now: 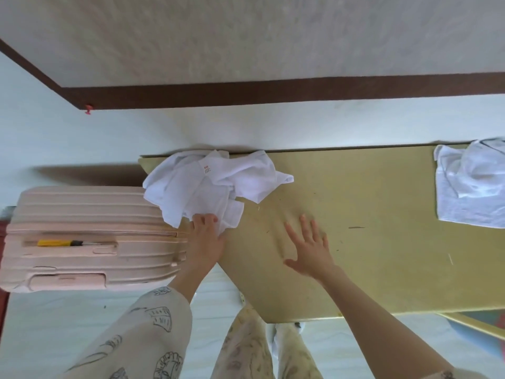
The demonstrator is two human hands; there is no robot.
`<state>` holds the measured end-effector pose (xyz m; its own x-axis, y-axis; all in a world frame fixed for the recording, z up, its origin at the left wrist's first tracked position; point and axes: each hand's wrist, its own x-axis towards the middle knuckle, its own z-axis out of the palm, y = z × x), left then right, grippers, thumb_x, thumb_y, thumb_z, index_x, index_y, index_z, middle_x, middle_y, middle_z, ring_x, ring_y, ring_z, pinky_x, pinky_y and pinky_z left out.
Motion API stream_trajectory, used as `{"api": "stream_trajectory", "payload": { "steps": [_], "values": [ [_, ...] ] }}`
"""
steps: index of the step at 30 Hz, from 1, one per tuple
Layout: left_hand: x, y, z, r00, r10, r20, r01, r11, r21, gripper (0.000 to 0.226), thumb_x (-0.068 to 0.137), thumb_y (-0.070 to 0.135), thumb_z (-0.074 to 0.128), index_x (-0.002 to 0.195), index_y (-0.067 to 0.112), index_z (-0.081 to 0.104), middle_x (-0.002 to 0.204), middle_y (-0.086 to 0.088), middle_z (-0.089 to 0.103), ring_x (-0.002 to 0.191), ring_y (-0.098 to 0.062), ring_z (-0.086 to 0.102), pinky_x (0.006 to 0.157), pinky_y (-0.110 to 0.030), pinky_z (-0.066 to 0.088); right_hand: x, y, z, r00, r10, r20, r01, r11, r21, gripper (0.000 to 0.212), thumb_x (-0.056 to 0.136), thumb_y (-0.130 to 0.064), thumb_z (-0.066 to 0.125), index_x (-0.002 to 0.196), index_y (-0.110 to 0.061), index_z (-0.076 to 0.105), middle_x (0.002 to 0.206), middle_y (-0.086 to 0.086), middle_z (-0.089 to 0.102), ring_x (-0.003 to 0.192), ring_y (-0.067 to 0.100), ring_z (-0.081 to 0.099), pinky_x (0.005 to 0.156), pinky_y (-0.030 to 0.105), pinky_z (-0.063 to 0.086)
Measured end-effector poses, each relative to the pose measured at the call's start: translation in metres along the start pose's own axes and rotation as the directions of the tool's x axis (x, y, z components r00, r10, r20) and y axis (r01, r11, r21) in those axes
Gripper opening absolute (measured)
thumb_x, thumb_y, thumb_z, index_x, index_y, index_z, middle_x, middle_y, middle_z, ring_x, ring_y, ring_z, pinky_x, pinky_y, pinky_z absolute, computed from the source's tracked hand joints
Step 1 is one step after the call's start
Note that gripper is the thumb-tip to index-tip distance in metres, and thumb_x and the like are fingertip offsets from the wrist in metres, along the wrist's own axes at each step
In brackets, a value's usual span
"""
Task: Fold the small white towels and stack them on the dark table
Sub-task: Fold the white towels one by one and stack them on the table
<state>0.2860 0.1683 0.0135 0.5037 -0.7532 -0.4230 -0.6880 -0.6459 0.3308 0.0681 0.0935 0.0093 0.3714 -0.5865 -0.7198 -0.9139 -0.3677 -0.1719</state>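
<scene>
A heap of crumpled small white towels lies at the left end of the olive-yellow table, partly hanging over its left edge. My left hand pinches the near corner of the heap between thumb and fingers. My right hand hovers flat just above the bare tabletop to the right of the heap, fingers spread, holding nothing. Folded white towels lie at the table's far right, cut off by the frame edge.
A pink hard-shell suitcase lies on its side against the table's left end, with a yellow-handled screwdriver in its handle recess. A pale wall runs behind the table. My legs stand at the table's front edge.
</scene>
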Motion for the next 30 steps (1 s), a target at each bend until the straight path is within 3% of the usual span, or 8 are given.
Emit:
{"api": "stream_trajectory", "payload": {
  "steps": [3, 9, 12, 15, 22, 24, 27, 30],
  "values": [
    [0.001, -0.002, -0.009, 0.999, -0.051, -0.012, 0.050, 0.994, -0.097, 0.025, 0.086, -0.003, 0.045, 0.109, 0.000, 0.053, 0.113, -0.017, 0.049, 0.103, -0.031, 0.048, 0.082, -0.033, 0.037, 0.000, 0.000, 0.000, 1.000, -0.002, 0.004, 0.002, 1.000, 0.003, 0.089, 0.088, -0.043, 0.056, 0.147, -0.035, -0.010, 0.153, 0.004, -0.029, 0.141, 0.029, -0.024, 0.116, 0.052, -0.001],
    [0.003, 0.021, -0.074, 0.997, -0.005, -0.082, -0.018, 0.960, -0.278, 0.023, 0.092, 0.008, 0.047, 0.107, 0.002, 0.063, 0.105, -0.008, 0.065, 0.098, -0.023, 0.056, 0.079, -0.020, 0.034, 0.001, -0.002, -0.010, 0.998, 0.022, 0.053, -0.026, 0.998, 0.060, 0.084, 0.089, -0.045, 0.054, 0.148, -0.034, -0.005, 0.154, 0.002, -0.025, 0.143, 0.027, -0.020, 0.117, 0.050, 0.002],
    [0.002, 0.056, -0.135, 0.975, 0.137, -0.174, -0.185, 0.935, -0.302, 0.022, 0.093, 0.014, 0.047, 0.107, 0.008, 0.062, 0.094, 0.002, 0.058, 0.089, -0.016, 0.052, 0.073, -0.017, 0.033, -0.001, -0.009, -0.045, 0.995, 0.056, 0.078, -0.078, 0.945, 0.318, 0.072, 0.091, -0.042, 0.052, 0.149, -0.023, 0.014, 0.158, 0.004, 0.007, 0.144, 0.024, 0.014, 0.113, 0.038, 0.025],
    [-0.004, 0.094, -0.193, 0.934, 0.287, -0.211, -0.340, 0.894, -0.291, 0.017, 0.092, 0.014, 0.047, 0.100, 0.014, 0.062, 0.087, 0.006, 0.057, 0.082, -0.015, 0.051, 0.071, -0.022, 0.036, -0.015, -0.022, -0.101, 0.988, 0.049, -0.143, 0.040, 0.827, 0.560, 0.062, 0.093, -0.035, 0.052, 0.146, -0.018, 0.026, 0.148, 0.005, 0.037, 0.129, 0.022, 0.043, 0.098, 0.029, 0.037],
    [-0.043, 0.187, -0.266, 0.789, 0.612, -0.044, -0.599, 0.754, -0.270, 0.023, 0.092, 0.012, 0.048, 0.083, 0.029, 0.059, 0.078, 0.018, 0.057, 0.065, 0.010, 0.051, 0.056, 0.000, 0.036, -0.087, -0.040, -0.222, 0.768, -0.146, -0.624, 0.552, 0.645, 0.528, 0.074, 0.087, -0.026, 0.063, 0.147, -0.021, 0.020, 0.152, 0.001, 0.025, 0.139, 0.016, 0.023, 0.113, 0.035, 0.023],
    [-0.056, 0.212, -0.272, 0.738, 0.674, -0.002, -0.645, 0.706, -0.293, 0.025, 0.094, 0.011, 0.047, 0.083, 0.029, 0.059, 0.080, 0.014, 0.058, 0.061, 0.013, 0.050, 0.055, -0.001, 0.036, -0.107, -0.026, -0.238, 0.717, -0.153, -0.681, 0.576, 0.679, 0.454, 0.059, 0.086, -0.024, 0.064, 0.139, -0.017, 0.038, 0.140, 0.003, 0.042, 0.130, 0.018, 0.035, 0.106, 0.036, 0.032],
    [-0.067, 0.247, -0.269, 0.684, 0.730, -0.008, -0.698, 0.652, -0.296, 0.024, 0.094, 0.010, 0.046, 0.084, 0.028, 0.059, 0.084, 0.014, 0.059, 0.066, 0.012, 0.051, 0.059, -0.005, 0.038, -0.131, 0.013, -0.246, 0.725, -0.053, -0.686, 0.433, 0.811, 0.394, 0.021, 0.089, -0.027, 0.057, 0.101, -0.010, 0.060, 0.091, 0.002, 0.061, 0.089, 0.023, 0.053, 0.076, 0.032, 0.039],
    [-0.068, 0.278, -0.248, 0.699, 0.714, -0.039, -0.692, 0.661, -0.291, 0.019, 0.092, 0.009, 0.048, 0.085, 0.021, 0.062, 0.085, 0.009, 0.060, 0.074, 0.001, 0.053, 0.062, -0.012, 0.041, -0.147, 0.071, -0.237, 0.742, 0.110, -0.661, 0.279, 0.846, 0.454, 0.022, 0.091, -0.029, 0.053, 0.087, -0.008, 0.061, 0.072, 0.001, 0.058, 0.074, 0.023, 0.051, 0.067, 0.032, 0.036]
  ]
}}
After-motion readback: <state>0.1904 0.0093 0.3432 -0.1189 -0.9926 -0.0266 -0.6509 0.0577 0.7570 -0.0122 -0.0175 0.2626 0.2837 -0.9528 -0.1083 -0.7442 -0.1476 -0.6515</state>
